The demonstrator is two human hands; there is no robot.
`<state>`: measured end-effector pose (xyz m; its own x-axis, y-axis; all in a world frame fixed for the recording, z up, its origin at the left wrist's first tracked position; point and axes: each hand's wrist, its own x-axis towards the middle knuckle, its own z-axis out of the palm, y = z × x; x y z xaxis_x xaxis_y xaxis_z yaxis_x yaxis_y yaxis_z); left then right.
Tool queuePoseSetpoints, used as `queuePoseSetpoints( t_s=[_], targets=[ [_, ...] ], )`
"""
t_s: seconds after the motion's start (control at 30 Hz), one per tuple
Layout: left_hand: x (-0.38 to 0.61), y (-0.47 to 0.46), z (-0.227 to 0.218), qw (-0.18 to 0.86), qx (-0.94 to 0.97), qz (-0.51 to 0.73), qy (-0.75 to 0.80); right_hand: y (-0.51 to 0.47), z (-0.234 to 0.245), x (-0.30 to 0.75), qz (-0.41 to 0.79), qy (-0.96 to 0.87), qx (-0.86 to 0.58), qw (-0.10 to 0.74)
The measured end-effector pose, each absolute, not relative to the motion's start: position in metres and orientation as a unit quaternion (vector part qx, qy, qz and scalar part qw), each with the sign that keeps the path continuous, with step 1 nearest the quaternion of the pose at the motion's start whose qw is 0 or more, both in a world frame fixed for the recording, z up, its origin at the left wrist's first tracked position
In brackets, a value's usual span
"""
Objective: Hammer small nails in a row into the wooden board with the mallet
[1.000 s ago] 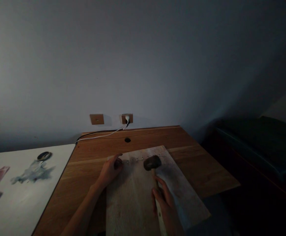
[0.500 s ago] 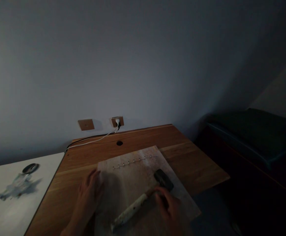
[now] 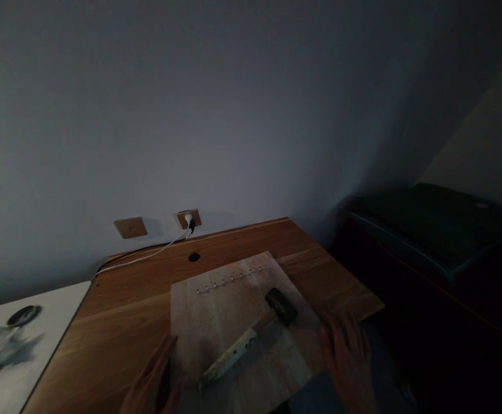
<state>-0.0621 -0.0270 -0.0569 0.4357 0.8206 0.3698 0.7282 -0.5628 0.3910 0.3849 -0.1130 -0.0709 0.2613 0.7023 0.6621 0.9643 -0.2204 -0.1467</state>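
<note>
A hammer (image 3: 282, 306) with a dark head and a pale, worn wrap on its handle (image 3: 230, 357) lies diagonally on a flat wooden board (image 3: 216, 316). Several small nails (image 3: 232, 279) stand in a row near the board's far edge. My left hand (image 3: 153, 376) is at the board's left edge, thumb over its top and fingers along the side. At the right edge, my right hand (image 3: 348, 356) has its fingers bent against the board. Neither hand touches the hammer. Dim light hides the fingertips' undersides.
The board rests on a wooden table (image 3: 121, 328) against a wall. A white cable (image 3: 147, 256) runs to a wall socket (image 3: 189, 218). On a white surface (image 3: 56, 310) at left lie a dark round object (image 3: 24, 315) and a crumpled greyish item (image 3: 4, 348). A dark green padded surface (image 3: 440, 224) is at right.
My right hand has left the hammer and moved right to the board's edge. My left hand has slid nearer along the left edge. The board has shifted slightly right on the table.
</note>
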Motion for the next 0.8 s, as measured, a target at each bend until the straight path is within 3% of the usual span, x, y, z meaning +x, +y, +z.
queuePoseSetpoints(
  t_s=[0.13, 0.23, 0.37, 0.57, 0.8],
  targets=[
    [0.015, 0.005, -0.036, 0.093, 0.882, 0.204, 0.414, -0.098, -0.049, 0.455, -0.241, -0.489, -0.786, 0.291],
    [0.061, 0.033, -0.031, 0.05, 0.928, 0.133, 0.345, -0.096, -0.046, 0.498, -0.221, -0.453, -0.79, 0.351],
    [0.097, 0.041, -0.029, 0.027, 0.922, 0.179, 0.341, -0.114, -0.068, 0.518, -0.186, -0.464, -0.773, 0.391],
    [0.131, -0.003, -0.016, 0.082, 0.944, 0.213, 0.238, -0.139, -0.091, 0.539, -0.182, -0.418, -0.798, 0.394],
    [0.169, 0.002, -0.027, 0.036, 0.914, 0.24, 0.326, -0.084, -0.08, 0.572, -0.166, -0.446, -0.802, 0.36]
  ],
)
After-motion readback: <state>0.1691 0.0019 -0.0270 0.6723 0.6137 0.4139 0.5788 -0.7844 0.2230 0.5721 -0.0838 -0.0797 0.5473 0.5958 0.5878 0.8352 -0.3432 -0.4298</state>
